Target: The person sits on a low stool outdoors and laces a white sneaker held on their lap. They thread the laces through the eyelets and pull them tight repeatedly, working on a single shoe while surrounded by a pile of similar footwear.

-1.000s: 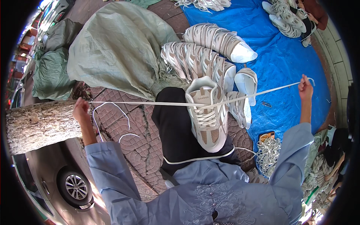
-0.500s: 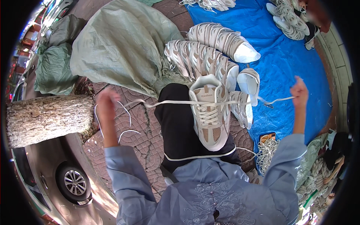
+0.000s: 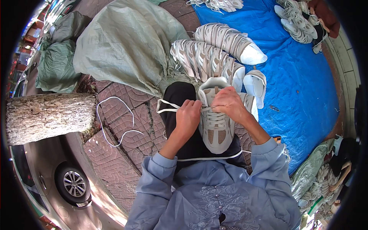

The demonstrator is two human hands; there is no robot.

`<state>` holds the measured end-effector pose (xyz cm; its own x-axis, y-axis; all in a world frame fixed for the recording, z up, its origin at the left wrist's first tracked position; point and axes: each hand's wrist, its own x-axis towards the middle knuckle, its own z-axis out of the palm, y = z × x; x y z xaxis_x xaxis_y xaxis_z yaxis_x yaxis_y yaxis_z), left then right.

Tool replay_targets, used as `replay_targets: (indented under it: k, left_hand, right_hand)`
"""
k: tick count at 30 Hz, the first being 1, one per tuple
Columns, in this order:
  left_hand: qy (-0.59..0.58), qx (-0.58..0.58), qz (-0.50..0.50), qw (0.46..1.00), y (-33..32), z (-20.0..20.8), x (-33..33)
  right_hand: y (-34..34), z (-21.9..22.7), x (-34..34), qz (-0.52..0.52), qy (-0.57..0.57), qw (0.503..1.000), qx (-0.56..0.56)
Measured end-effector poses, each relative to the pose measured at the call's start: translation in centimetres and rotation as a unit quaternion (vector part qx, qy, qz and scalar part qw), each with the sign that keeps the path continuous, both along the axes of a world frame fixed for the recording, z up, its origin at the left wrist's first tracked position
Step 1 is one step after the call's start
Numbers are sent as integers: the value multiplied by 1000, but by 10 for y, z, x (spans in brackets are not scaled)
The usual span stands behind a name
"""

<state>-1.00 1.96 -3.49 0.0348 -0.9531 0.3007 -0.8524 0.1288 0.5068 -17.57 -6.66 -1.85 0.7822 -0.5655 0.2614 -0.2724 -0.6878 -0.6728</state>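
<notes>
A beige and white sneaker (image 3: 217,130) rests on my lap over black trousers, its toe toward me and its front partly laced. My left hand (image 3: 188,119) is closed beside the upper eyelets, pinching a white shoelace (image 3: 167,109) whose loop sticks out to the left. Over the tongue, my right hand (image 3: 230,104) is closed at the top of the lacing, fingers pressed together on the lace. What exactly lies under the right fingers is hidden. Both hands nearly meet above the shoe.
Rows of nested shoe uppers (image 3: 207,59) lie ahead on a blue tarp (image 3: 303,92). A large grey-green sack (image 3: 122,46) stands at the far left. A loose white lace (image 3: 133,115) lies on the paving by a tree trunk (image 3: 50,117). A parked car (image 3: 42,165) is at left; another person's arm (image 3: 341,178) shows at right.
Both hands came inward from wide apart, where they held the lace stretched across the shoe, and now meet at its top eyelets. The lace forms a small loop on the left.
</notes>
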Motion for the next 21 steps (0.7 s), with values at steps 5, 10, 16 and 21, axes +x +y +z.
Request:
replay_targets:
  k: [5, 10, 16, 21]
  left_hand:
    - [0, -31, 17, 999, 1, -4, -7]
    - [-151, -84, -140, 975, 0, 7, 4]
    - [-216, -45, -177, 959, -3, 14, 6]
    - [-249, -54, -181, 950, -2, 18, -2]
  right_hand:
    - [1, 1, 0, 11, -17, 1000, -20]
    - [3, 1, -1, 31, -19, 997, -72]
    - [6, -2, 1, 26, -46, 996, -76]
    - [6, -4, -5, 16, -61, 998, -31]
